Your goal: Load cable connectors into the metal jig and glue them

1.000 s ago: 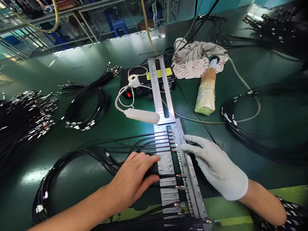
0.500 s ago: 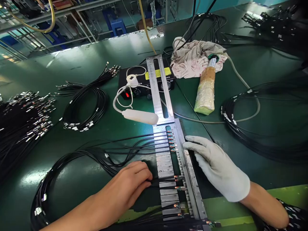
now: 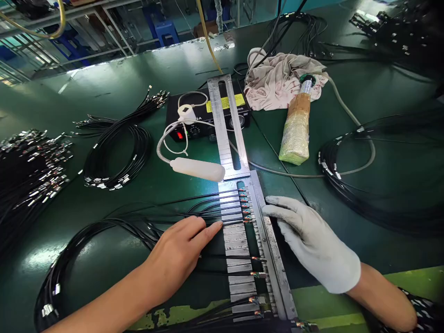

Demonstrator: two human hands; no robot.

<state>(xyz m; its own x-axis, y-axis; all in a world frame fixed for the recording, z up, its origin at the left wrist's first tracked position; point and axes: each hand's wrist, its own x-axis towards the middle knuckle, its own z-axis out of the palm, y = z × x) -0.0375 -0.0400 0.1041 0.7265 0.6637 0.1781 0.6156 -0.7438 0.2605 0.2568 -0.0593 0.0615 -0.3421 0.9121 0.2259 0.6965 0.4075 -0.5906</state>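
Note:
A long metal fixture with slotted segments lies on the green table, and several black cables run across it from the left, their stripped coloured ends at its right rail. My bare left hand lies on the cables just left of the fixture, fingers stretched flat toward the segments. My right hand, in a white glove, rests flat against the fixture's right rail with fingers extended, holding nothing.
A white gooseneck lamp, a black control box, a crumpled cloth and a wrapped tube sit behind the fixture. Cable coils and bundles lie left; more loops lie right.
My left hand curled back on the cables, then stretched its fingers forward again toward the fixture. The gloved right hand stayed against the rail.

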